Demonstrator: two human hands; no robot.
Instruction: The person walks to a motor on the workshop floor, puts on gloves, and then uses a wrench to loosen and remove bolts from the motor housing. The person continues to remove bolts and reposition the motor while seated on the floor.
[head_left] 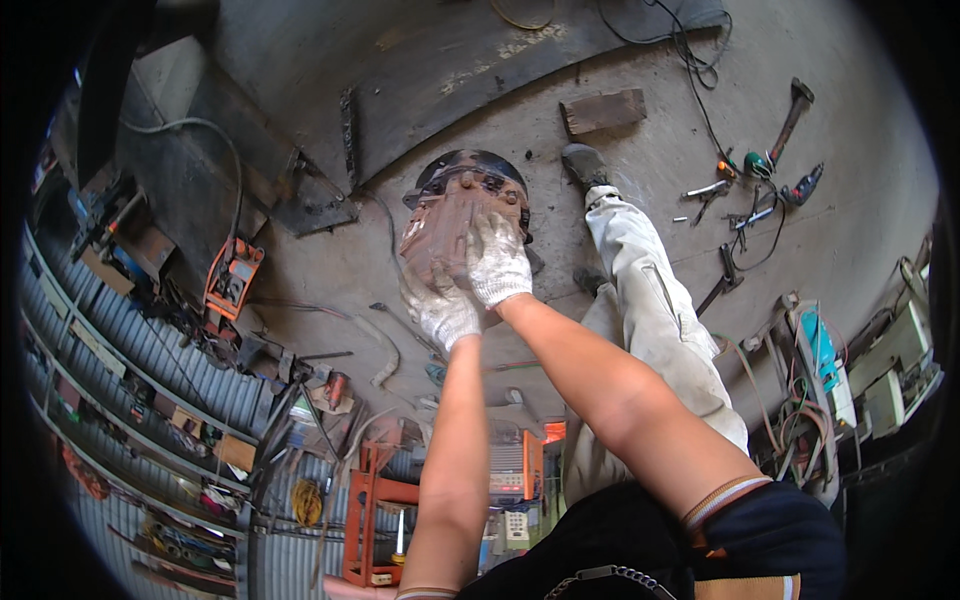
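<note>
your right hand (498,258) lies flat, fingers extended, on the rusty metal housing (432,228). left hand (438,308) touches its near edge; can't tell if it's gripping. housing's left of the light trouser leg (645,270).

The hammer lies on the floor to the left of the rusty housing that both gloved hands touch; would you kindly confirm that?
Not quite: the head view shows the hammer on the floor to the right of the rusty housing, not the left. The rest stands.
</note>
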